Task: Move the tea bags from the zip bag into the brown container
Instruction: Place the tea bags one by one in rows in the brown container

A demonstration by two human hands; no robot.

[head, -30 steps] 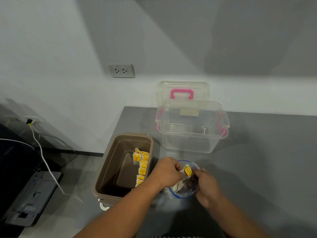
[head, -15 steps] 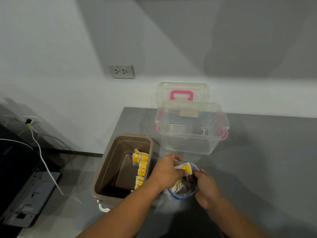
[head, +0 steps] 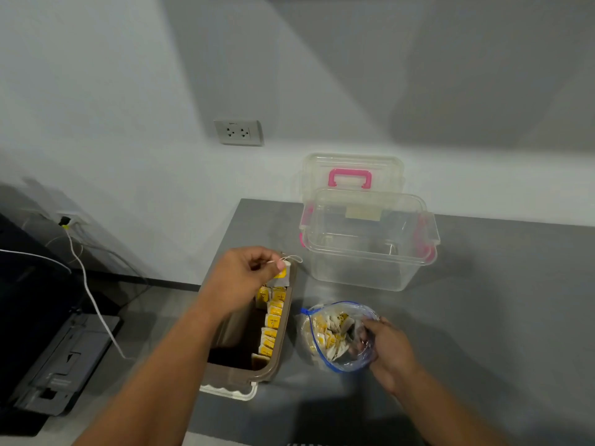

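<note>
Since the earlier frame the left hand (head: 246, 275) has left the bag and now hangs over the far end of the brown rectangular plastic container (head: 231, 376), pinching one yellow-tagged tea bag (head: 283, 274). A row of tea bags (head: 272, 320) stands along the container's right wall. Just to its right on the grey table (head: 483, 300), the clear blue-edged zip bag (head: 336, 369) lies open with more tea bags inside. The right hand (head: 391, 352) grips its right rim.

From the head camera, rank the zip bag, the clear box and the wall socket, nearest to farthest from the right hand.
1. zip bag, gripped by the right hand, at its left.
2. clear box, behind it on the table.
3. wall socket, up on the wall, far left.
</note>
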